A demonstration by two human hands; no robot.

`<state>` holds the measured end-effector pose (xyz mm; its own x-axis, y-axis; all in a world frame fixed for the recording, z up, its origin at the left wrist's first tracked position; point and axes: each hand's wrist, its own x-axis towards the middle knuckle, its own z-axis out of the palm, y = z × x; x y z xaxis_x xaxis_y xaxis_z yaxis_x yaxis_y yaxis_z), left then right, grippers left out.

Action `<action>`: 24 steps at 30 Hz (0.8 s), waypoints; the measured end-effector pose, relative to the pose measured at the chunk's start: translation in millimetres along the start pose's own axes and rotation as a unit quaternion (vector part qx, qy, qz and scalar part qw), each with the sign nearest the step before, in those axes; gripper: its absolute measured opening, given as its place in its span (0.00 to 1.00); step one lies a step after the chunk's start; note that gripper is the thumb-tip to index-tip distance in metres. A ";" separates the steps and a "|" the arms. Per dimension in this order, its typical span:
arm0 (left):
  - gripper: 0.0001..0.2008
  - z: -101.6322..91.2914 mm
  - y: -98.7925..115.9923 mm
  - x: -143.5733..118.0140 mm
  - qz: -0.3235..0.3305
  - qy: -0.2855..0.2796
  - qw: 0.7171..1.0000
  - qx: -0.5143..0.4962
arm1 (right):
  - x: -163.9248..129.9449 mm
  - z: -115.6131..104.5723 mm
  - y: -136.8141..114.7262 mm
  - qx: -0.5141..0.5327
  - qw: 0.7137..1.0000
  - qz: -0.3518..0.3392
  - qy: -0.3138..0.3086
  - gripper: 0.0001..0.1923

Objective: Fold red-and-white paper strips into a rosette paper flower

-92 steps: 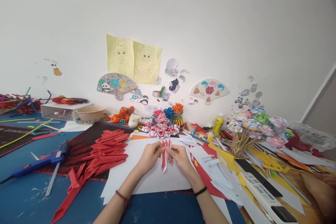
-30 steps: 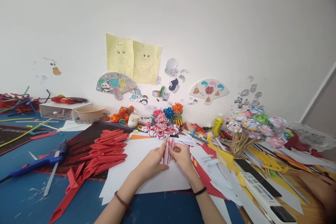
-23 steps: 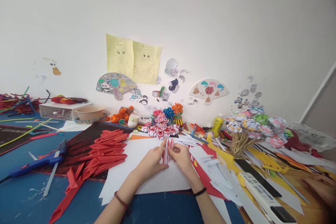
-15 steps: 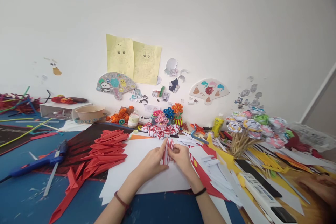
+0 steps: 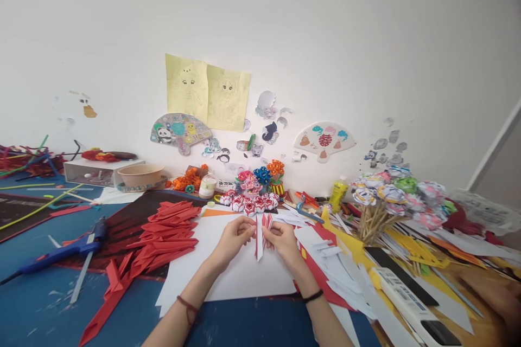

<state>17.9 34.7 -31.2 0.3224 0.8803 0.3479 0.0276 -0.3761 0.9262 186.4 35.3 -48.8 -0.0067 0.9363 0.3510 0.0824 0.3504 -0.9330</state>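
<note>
Both hands hold a red-and-white folded paper piece [image 5: 260, 238] upright above white paper sheets [image 5: 240, 284]. My left hand [image 5: 235, 238] pinches its left edge between thumb and fingers. On the other side, my right hand [image 5: 283, 239] grips the layered red-and-white folds. The paper's lower end comes to a point between the two hands. Just behind them sit red-and-white paper flowers [image 5: 254, 204]. A pile of red folded paper strips [image 5: 171, 230] lies to the left of my left hand, and loose white paper strips [image 5: 331, 260] are to the right.
A blue glue gun [image 5: 65, 252] rests at the left. Paper flowers on sticks [image 5: 391, 195] stand at the right, near a yellow bottle [image 5: 337, 194] and a white power strip [image 5: 411, 301]. At the far right edge is another person's blurred hand [image 5: 496, 287].
My left hand has turned from lying along the paper to pinching its left edge. The folded paper is now spread a little wider, with a white face and pointed lower end showing.
</note>
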 end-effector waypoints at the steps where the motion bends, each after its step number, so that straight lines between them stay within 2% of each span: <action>1: 0.21 0.7 -0.1 -0.5 -0.005 -0.003 1.000 -0.011 | -0.4 0.2 -0.6 0.005 1.000 0.002 -0.006 0.21; 10: 0.22 2.3 0.7 -0.5 0.009 0.009 0.999 -0.035 | -5.1 1.2 -8.1 0.031 0.998 0.008 -0.051 0.19; 17: 0.20 0.7 0.6 -0.5 0.028 -0.007 0.999 -0.019 | -6.5 1.7 -10.4 0.046 0.996 0.019 -0.079 0.19; 24: 0.17 2.5 -5.5 0.8 0.060 0.032 0.997 0.027 | -5.7 1.6 -5.5 0.056 0.995 0.026 -0.073 0.17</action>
<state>20.4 36.7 -36.4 0.2653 0.8442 0.4658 0.0433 -0.4931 0.8689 184.5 28.1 -45.8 -0.1502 0.9436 0.2952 -0.0247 0.2949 -0.9552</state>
